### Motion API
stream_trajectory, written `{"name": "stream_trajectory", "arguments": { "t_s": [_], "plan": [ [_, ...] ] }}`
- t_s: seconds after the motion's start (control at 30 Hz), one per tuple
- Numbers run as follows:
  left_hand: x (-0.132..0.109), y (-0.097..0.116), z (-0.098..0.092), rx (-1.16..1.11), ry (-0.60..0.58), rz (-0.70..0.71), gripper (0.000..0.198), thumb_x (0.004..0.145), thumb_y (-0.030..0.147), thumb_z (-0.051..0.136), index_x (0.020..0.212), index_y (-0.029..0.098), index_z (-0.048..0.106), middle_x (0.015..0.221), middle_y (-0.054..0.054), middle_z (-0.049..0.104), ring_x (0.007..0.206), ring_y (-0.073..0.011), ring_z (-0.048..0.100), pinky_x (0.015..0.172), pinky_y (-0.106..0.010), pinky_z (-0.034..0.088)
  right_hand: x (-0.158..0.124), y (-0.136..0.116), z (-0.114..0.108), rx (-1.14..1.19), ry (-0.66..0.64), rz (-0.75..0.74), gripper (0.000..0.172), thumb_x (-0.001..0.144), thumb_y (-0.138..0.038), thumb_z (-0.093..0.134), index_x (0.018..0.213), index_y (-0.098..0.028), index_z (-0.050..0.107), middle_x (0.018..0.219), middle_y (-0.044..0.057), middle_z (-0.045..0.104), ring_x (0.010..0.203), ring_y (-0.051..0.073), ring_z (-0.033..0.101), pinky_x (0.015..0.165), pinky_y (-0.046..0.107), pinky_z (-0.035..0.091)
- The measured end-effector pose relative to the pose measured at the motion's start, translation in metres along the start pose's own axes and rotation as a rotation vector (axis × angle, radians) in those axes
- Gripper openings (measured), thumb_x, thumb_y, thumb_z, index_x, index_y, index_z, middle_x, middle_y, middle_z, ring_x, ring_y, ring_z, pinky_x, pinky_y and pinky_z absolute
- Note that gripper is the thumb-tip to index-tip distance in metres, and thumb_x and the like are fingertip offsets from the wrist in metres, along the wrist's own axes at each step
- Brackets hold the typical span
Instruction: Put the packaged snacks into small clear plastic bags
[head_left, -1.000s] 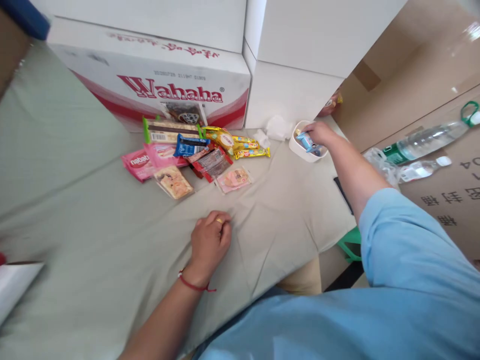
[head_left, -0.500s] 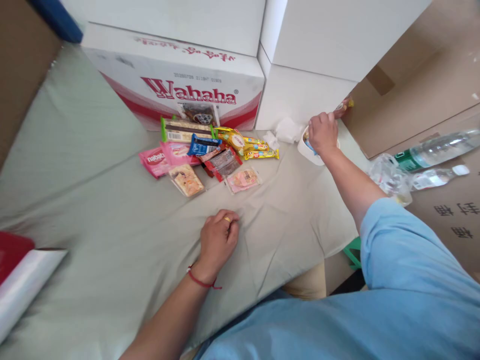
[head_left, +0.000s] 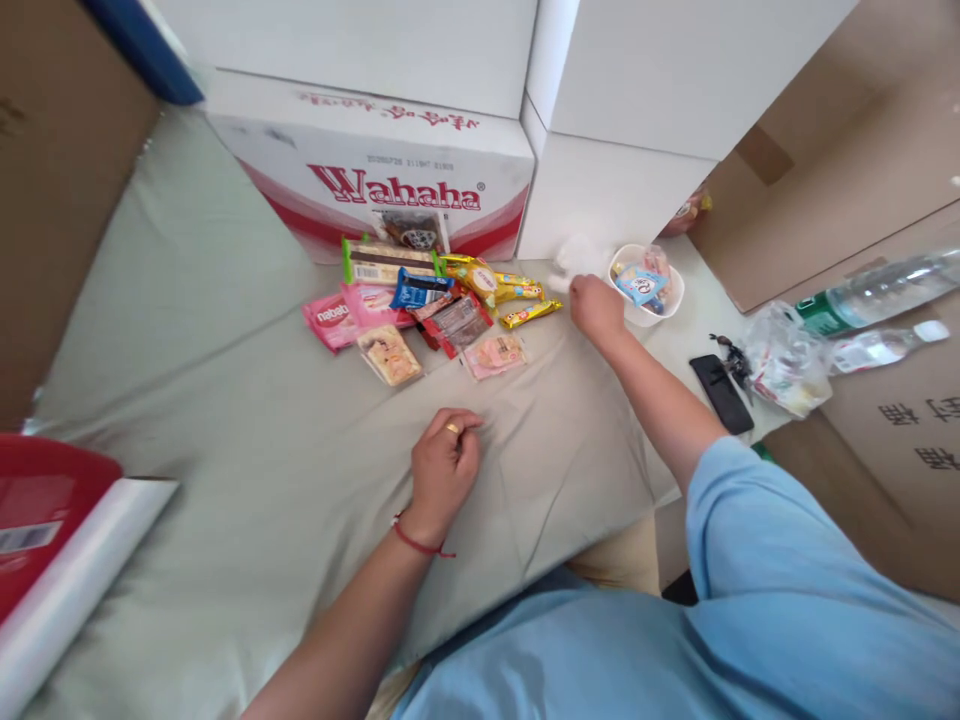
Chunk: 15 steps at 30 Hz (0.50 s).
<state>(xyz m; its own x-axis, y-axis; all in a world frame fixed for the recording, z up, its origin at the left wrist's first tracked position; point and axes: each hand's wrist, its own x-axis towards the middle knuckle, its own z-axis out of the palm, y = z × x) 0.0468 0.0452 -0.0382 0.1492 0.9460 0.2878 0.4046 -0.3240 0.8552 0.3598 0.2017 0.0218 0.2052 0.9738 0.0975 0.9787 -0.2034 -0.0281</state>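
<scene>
My left hand (head_left: 448, 462) rests on the green cloth (head_left: 247, 480) with its fingers loosely curled and nothing seen in them. My right hand (head_left: 596, 308) is closed beside a crumpled white tissue (head_left: 583, 258) and just right of a yellow stick snack (head_left: 531, 314); its fingertips face away, so anything inside is hidden. The snack pile holds pink Nabati packs (head_left: 330, 322), a blue packet (head_left: 420, 288), a red packet (head_left: 459, 322), a green-edged bar (head_left: 390, 264), a clear-wrapped cracker (head_left: 390, 355) and a pink-wrapped one (head_left: 495, 356). A white bowl (head_left: 675, 300) contains several small packets.
A Wahaha carton (head_left: 405, 190) and white boxes (head_left: 622, 180) stand behind the snacks. At the right lie a black phone (head_left: 721, 392), keys (head_left: 733, 358), a plastic bag (head_left: 787, 365) and two bottles (head_left: 877, 295). A red item (head_left: 52, 510) is at the left.
My right hand has moved left from above the white bowl to beside the tissue and snack pile, uncovering the bowl's packets. My left hand stays resting on the cloth.
</scene>
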Motion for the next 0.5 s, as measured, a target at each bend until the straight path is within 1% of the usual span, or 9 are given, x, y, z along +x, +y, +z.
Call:
{"name": "stream_trajectory", "arguments": {
  "t_s": [0.07,0.1,0.17,0.23,0.27,0.33,0.4,0.43,0.5],
  "plan": [
    [-0.001,0.004,-0.002,-0.107,0.071,-0.006,0.026,0.091,0.012,0.05,0.091,0.02,0.075,0.093,-0.004,0.074,0.082,-0.0154,0.069,0.074,-0.028,0.051,-0.032,0.008,-0.012,0.222,0.168,0.064,0.025,0.099,-0.022,0.046,0.102,-0.018,0.071,0.107,0.014,0.074,0.096,0.027,0.066,0.083,0.037,0.047],
    [-0.002,0.006,-0.003,-0.157,0.064,-0.007,0.025,0.092,0.014,0.051,0.091,0.02,0.075,0.092,-0.004,0.073,0.081,-0.0151,0.067,0.074,-0.028,0.051,-0.052,0.008,-0.016,0.374,0.245,0.086,0.021,0.097,-0.025,0.049,0.099,-0.019,0.069,0.1,0.011,0.074,0.092,0.025,0.066,0.082,0.036,0.048],
    [-0.005,0.011,-0.004,-0.269,-0.053,-0.039,0.022,0.096,0.02,0.054,0.092,0.019,0.076,0.085,-0.003,0.071,0.074,-0.0144,0.064,0.069,-0.027,0.049,-0.098,0.001,-0.017,0.706,0.289,0.131,0.018,0.096,-0.035,0.056,0.098,-0.022,0.067,0.084,0.004,0.07,0.076,0.021,0.062,0.072,0.033,0.048],
    [-0.007,0.014,-0.003,-0.41,-0.242,-0.128,0.022,0.098,0.032,0.058,0.1,0.019,0.076,0.082,-0.003,0.07,0.066,-0.0137,0.062,0.064,-0.027,0.049,-0.148,-0.018,-0.012,0.939,0.202,0.157,0.02,0.096,-0.044,0.06,0.097,-0.025,0.067,0.075,0.0,0.065,0.064,0.019,0.055,0.062,0.031,0.045],
    [-0.008,0.015,-0.002,-0.486,-0.324,-0.182,0.025,0.098,0.038,0.061,0.106,0.019,0.075,0.085,-0.004,0.072,0.067,-0.0142,0.064,0.064,-0.027,0.05,-0.171,-0.031,-0.008,0.995,0.155,0.141,0.02,0.096,-0.046,0.062,0.097,-0.026,0.068,0.075,0.0,0.065,0.063,0.018,0.055,0.062,0.031,0.045],
    [-0.009,0.015,0.002,-0.622,-0.418,-0.269,0.035,0.095,0.047,0.068,0.116,0.019,0.071,0.1,-0.008,0.075,0.079,-0.0176,0.07,0.071,-0.03,0.056,-0.209,-0.059,-0.002,1.003,0.08,0.032,0.016,0.096,-0.043,0.064,0.097,-0.029,0.071,0.08,0.001,0.068,0.066,0.02,0.059,0.065,0.035,0.049],
    [-0.008,0.012,0.006,-0.686,-0.405,-0.312,0.041,0.088,0.052,0.076,0.114,0.02,0.069,0.107,-0.009,0.075,0.093,-0.021,0.072,0.084,-0.033,0.058,-0.229,-0.082,0.002,0.982,-0.003,-0.134,0.013,0.095,-0.037,0.063,0.101,-0.033,0.075,0.091,0.005,0.073,0.079,0.024,0.067,0.075,0.04,0.054],
    [-0.008,0.01,0.008,-0.692,-0.377,-0.324,0.041,0.086,0.052,0.078,0.109,0.02,0.069,0.105,-0.008,0.074,0.096,-0.0214,0.071,0.088,-0.033,0.058,-0.232,-0.089,0.003,0.986,-0.049,-0.211,0.016,0.094,-0.035,0.062,0.104,-0.034,0.076,0.098,0.006,0.075,0.088,0.026,0.069,0.082,0.042,0.056],
    [-0.006,0.008,0.01,-0.687,-0.329,-0.347,0.036,0.085,0.051,0.078,0.101,0.02,0.068,0.097,-0.005,0.074,0.092,-0.0201,0.07,0.089,-0.033,0.057,-0.232,-0.094,0.002,1.021,-0.121,-0.294,0.022,0.095,-0.032,0.06,0.109,-0.035,0.077,0.105,0.006,0.076,0.098,0.028,0.071,0.089,0.045,0.056]
  ]
}}
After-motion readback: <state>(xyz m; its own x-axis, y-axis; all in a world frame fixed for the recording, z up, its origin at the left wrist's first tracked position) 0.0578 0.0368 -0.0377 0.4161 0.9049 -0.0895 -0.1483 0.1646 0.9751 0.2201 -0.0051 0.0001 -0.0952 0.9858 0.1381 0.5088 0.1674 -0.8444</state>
